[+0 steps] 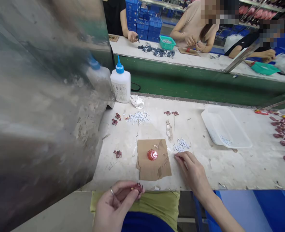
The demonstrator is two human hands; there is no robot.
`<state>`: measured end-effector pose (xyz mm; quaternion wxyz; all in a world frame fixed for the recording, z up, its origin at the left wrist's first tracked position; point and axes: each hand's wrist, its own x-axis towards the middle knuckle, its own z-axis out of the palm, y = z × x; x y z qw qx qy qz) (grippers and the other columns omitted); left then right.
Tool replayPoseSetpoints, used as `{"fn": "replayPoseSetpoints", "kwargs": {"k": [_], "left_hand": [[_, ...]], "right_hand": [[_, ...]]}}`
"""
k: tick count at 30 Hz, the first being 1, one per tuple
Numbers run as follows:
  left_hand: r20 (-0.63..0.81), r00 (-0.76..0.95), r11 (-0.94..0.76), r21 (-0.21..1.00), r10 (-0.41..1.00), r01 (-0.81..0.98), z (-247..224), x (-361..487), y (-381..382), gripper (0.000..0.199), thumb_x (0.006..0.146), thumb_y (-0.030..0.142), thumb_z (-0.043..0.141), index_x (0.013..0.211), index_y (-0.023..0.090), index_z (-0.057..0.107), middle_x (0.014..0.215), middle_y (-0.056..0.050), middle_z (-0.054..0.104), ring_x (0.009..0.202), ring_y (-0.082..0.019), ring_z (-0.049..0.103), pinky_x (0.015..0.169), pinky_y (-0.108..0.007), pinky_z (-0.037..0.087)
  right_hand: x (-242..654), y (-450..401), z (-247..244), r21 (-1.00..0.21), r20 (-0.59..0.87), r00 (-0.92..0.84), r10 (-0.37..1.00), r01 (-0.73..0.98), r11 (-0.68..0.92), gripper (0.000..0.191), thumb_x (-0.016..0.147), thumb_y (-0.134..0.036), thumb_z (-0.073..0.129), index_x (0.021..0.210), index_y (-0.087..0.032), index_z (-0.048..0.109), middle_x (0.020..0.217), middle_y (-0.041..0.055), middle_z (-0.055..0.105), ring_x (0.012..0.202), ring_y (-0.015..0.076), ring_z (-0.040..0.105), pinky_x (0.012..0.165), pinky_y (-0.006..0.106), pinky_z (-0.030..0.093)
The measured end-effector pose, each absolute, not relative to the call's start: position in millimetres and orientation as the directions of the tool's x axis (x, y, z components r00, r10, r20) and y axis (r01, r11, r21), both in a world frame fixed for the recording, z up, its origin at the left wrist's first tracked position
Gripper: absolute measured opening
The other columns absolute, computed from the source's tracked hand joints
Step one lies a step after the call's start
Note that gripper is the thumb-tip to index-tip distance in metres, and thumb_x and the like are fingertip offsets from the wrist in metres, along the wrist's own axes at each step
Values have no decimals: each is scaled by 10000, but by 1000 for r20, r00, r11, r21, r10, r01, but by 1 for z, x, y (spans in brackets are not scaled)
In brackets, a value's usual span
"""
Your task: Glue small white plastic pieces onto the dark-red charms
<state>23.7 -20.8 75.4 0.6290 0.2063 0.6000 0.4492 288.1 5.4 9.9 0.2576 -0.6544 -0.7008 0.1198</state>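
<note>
Between the thumb and fingers of my left hand is a small dark-red figure piece, held just off the table's front edge. My right hand rests at the table, thumb and fingertips pressed together beside a small pile of pale blue-white bits. Whatever sits in that pinch is too small to make out. On a brown cardboard piece between my hands lies a round cap with shiny red content. A larger heap of pale bits lies farther back, and a dark-red piece lies left of the cardboard.
A white glue bottle with a blue nozzle stands at the back left, against a metal panel. A white plastic tray holds a few bits. Many dark-red pieces lie far right. Co-workers sit across at another bench.
</note>
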Motion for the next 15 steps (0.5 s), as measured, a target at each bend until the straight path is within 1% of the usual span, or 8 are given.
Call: {"fn": "replayPoseSetpoints", "kwargs": {"k": [3,5,8,10,12,15], "left_hand": [[-524,-25,489,810,851,-324,71,25,-15,431,762,530,832,988,186,705,814,-21,711,718,-123,694,666,-172,590],[-474,31,459,831,880,-315,65,26,-12,410,810,530,791,1034,194,717,832,-25,683,707,-111,664,639,-167,578],[-412,86,419,860,907,-293,56,29,-10,334,837,488,775,958,177,767,801,-42,684,661,-93,651,616,-141,576],[-383,84,391,878,920,-275,52,32,-9,268,853,445,766,954,197,787,785,-40,710,630,-83,660,609,-128,579],[-348,73,355,903,935,-242,51,32,-8,201,831,369,791,976,231,805,793,-37,740,661,-93,696,633,-119,590],[-277,64,284,945,959,-165,51,29,-8,208,773,266,824,981,279,816,810,-21,761,746,-114,741,687,-110,601]], "right_hand": [[296,2,13,-488,178,-73,981,859,153,230,1077,-295,474,1034,-228,690,985,78,723,893,245,714,761,377,567],[303,3,15,-475,160,-113,981,862,176,230,1069,-293,492,1043,-233,712,1001,73,738,894,241,723,762,373,578],[312,8,20,-459,138,-165,977,863,210,239,1057,-293,512,1026,-233,741,993,70,760,852,240,736,719,367,583],[314,12,25,-462,130,-196,972,855,234,234,1047,-293,528,996,-231,748,960,68,767,800,234,738,674,355,575],[312,18,30,-483,129,-219,967,838,254,207,1034,-282,550,972,-225,740,910,59,761,747,217,730,642,339,568],[298,25,37,-537,134,-234,963,799,269,150,1022,-244,573,971,-222,713,871,39,745,729,188,721,661,317,581]]}}
